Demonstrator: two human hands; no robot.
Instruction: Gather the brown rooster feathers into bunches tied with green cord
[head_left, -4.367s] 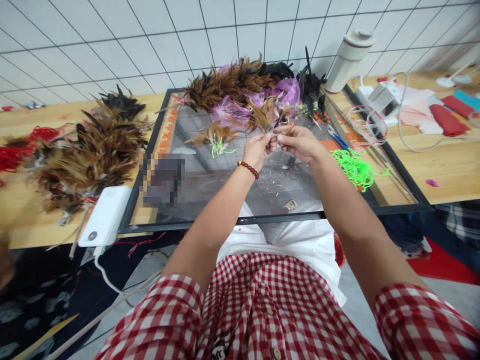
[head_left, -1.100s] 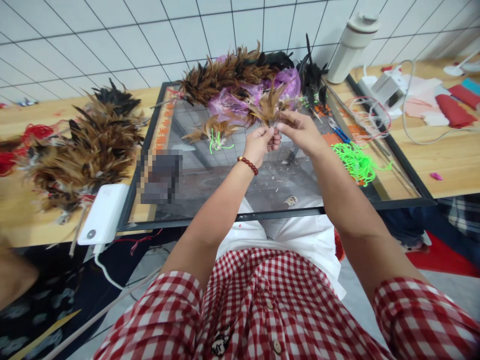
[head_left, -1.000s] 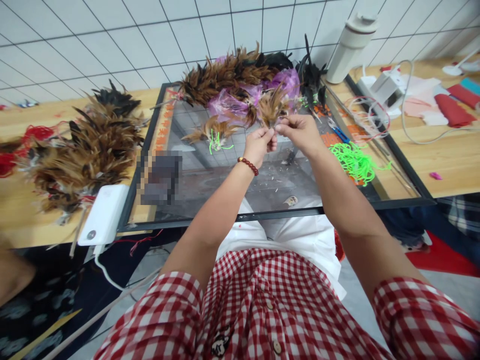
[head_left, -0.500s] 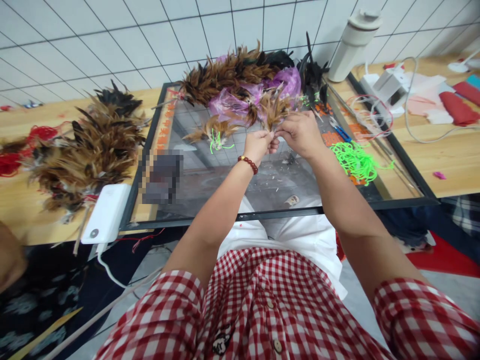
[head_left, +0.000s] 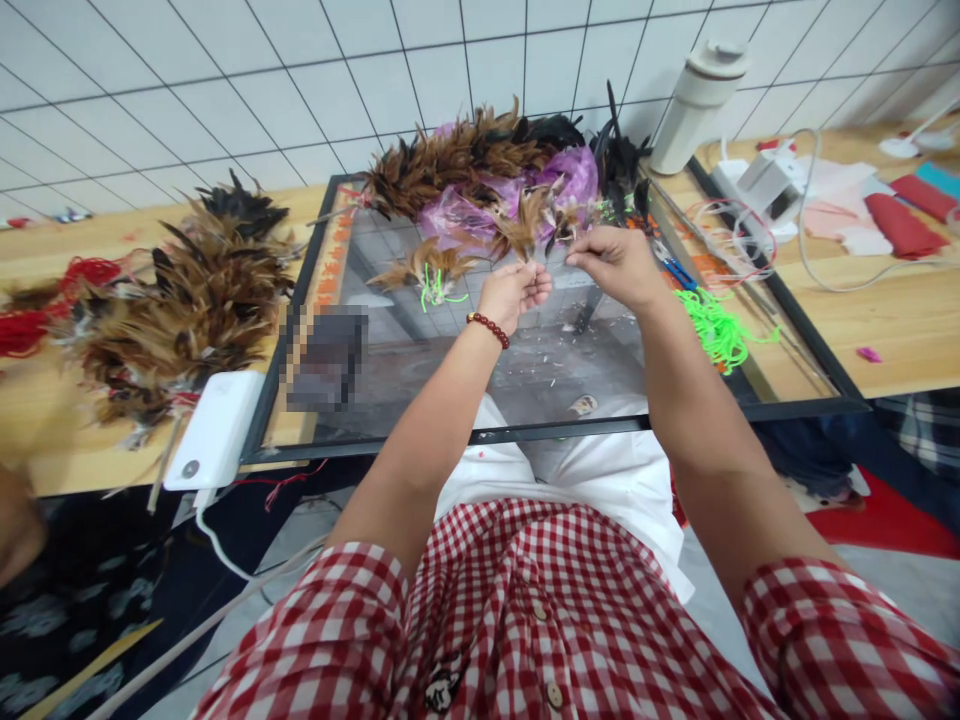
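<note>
Two hands now work apart: the left hand [head_left: 512, 291] pinches a small bunch of brown feathers [head_left: 519, 228] by the quills, while the right hand [head_left: 615, 262], touching it half a second ago, pinches a few separate brown feathers [head_left: 564, 220] above the black-framed glass panel [head_left: 480, 370].

- A small tuft of brown feathers [head_left: 520, 228] is standing upright with its quills gathered downward, fanning out and tilting slightly left at the tips.
- It is being pinched at its base, raised above the glass-covered tabletop [head_left: 450, 350], just in front of the purple bag.
- A second, darker and thinner tuft [head_left: 561, 222] is being held just beside it to the right, its tips splaying upward; the two bunches are sitting slightly apart.
</note>
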